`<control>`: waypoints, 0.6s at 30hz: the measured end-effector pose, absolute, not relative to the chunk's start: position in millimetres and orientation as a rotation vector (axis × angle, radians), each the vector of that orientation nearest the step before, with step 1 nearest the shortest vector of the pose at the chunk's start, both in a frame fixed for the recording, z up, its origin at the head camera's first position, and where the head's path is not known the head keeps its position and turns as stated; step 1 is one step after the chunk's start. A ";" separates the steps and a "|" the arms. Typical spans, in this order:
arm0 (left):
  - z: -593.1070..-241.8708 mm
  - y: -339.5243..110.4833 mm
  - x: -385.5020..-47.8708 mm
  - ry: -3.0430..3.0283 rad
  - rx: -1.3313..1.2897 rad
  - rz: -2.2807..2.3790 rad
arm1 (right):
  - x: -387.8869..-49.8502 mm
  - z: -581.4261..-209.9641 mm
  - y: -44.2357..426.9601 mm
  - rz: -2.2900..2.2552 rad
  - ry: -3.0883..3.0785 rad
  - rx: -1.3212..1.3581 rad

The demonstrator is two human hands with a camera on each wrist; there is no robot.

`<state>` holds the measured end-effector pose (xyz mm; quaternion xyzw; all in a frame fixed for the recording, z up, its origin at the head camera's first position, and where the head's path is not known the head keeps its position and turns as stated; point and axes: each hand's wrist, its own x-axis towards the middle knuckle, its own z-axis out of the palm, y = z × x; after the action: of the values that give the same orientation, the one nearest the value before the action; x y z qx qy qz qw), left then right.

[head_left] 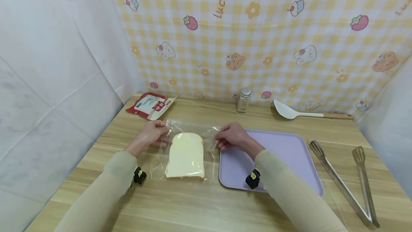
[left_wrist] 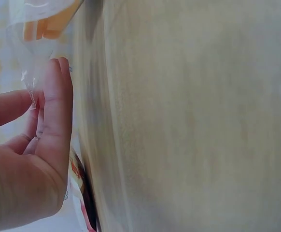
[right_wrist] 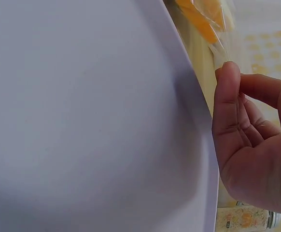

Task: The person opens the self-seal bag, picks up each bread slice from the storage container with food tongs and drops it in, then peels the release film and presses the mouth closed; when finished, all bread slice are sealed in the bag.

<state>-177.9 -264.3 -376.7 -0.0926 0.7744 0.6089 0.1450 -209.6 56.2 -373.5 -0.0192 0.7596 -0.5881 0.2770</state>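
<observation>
A clear plastic bag [head_left: 209, 167] with bread slices [head_left: 186, 155] inside is in the middle of the head view, left of the lilac tray. My left hand [head_left: 153, 132] pinches the bag's upper left corner between thumb and fingers. The left wrist view shows that gathered film at the fingertips of the left hand [left_wrist: 39, 145]. At the upper right corner, my right hand [head_left: 233, 135] pinches the bag's edge, over the tray's left side. In the right wrist view, thumb and forefinger of the right hand [right_wrist: 251, 130] meet on the film.
The lilac tray [head_left: 283, 149] lies under my right forearm. Metal tongs [head_left: 342, 182] lie at the right, spread apart. Along the back stand or lie a red-and-white food packet [head_left: 151, 105], a seasoning jar [head_left: 243, 101] and a white spatula with a wooden handle [head_left: 289, 112]. Cloth hangs behind the wooden table.
</observation>
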 end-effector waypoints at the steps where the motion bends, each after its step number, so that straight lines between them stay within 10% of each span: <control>1: -376.8 -264.2 -179.2 2.232 -0.266 1.751 | -210.1 -373.5 56.3 -1.578 2.047 -0.050; 18: -379.2 -268.5 -194.6 2.275 -0.318 1.634 | -215.5 -375.9 48.2 -1.483 2.209 -0.006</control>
<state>-194.6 -268.5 -379.2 -0.1115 0.7966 0.5720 0.1608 -215.5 48.2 -375.9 -0.0023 0.8063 -0.5413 0.2384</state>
